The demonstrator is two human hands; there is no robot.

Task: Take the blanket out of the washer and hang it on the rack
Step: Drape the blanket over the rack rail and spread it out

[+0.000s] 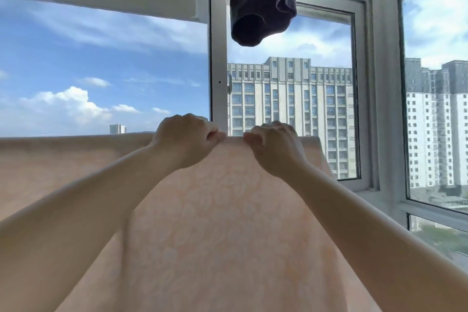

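A pale peach blanket with a faint floral pattern is stretched in front of me and fills the lower half of the view. Its top edge runs level across the frame at hand height. My left hand grips that top edge with curled fingers. Close beside it, my right hand grips the same edge. Both arms reach forward and up. The rack itself is hidden; I cannot tell whether the blanket lies over a bar. The washer is out of view.
A dark navy garment hangs overhead at top centre. White window frames stand straight ahead and to the right, with sky and tall buildings beyond. A sill runs along the right side.
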